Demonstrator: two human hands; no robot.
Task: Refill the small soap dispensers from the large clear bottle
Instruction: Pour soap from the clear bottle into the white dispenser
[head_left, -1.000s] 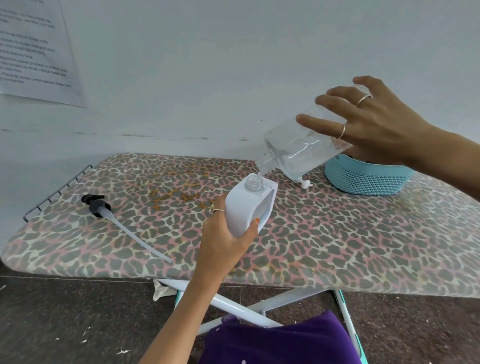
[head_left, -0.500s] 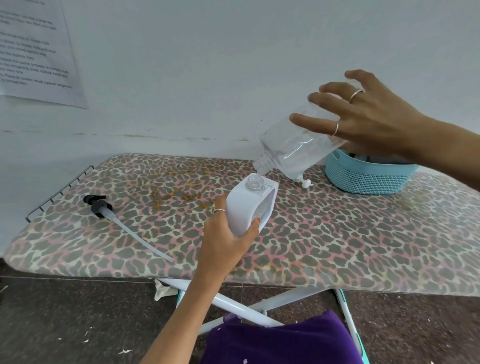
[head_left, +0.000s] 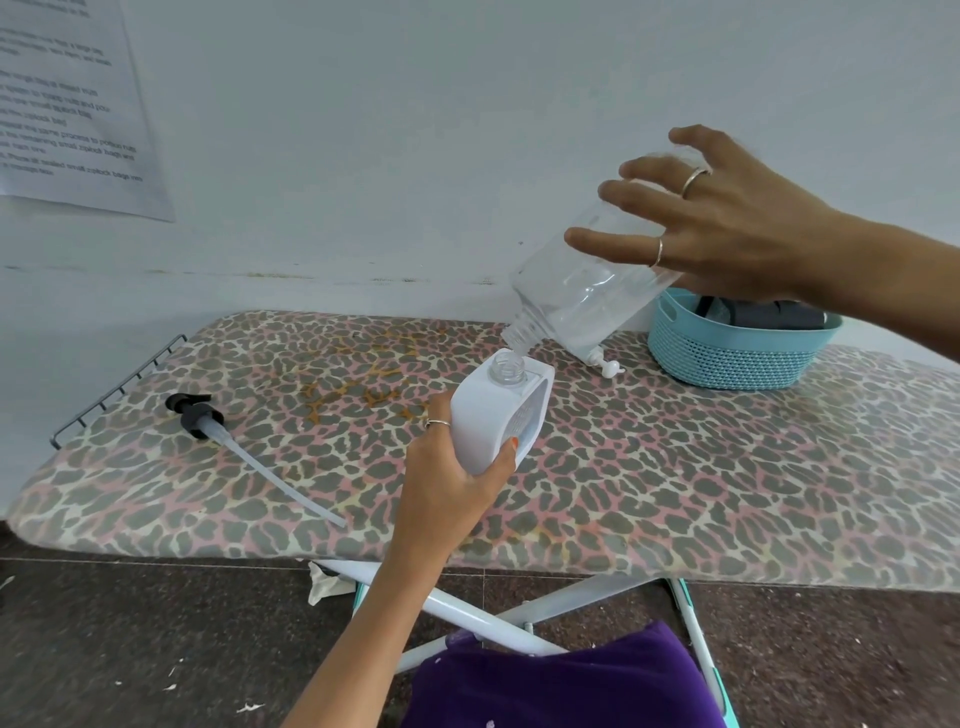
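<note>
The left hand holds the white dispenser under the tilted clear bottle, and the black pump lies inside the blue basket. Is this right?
Not entirely. The head view shows the black pump lying on the ironing board, far left of the blue basket. The left hand does hold the white dispenser under the tilted clear bottle.

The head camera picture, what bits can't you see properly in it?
- Paper sheet on the wall: cut off by the left and top edges, print too blurred to read.
- Blue basket: dark things inside, partly hidden by the right hand and its arm.
- Clear bottle: its base is covered by the right hand.
- White dispenser: its bottom is wrapped by the left hand, so its fill level cannot be told.
</note>
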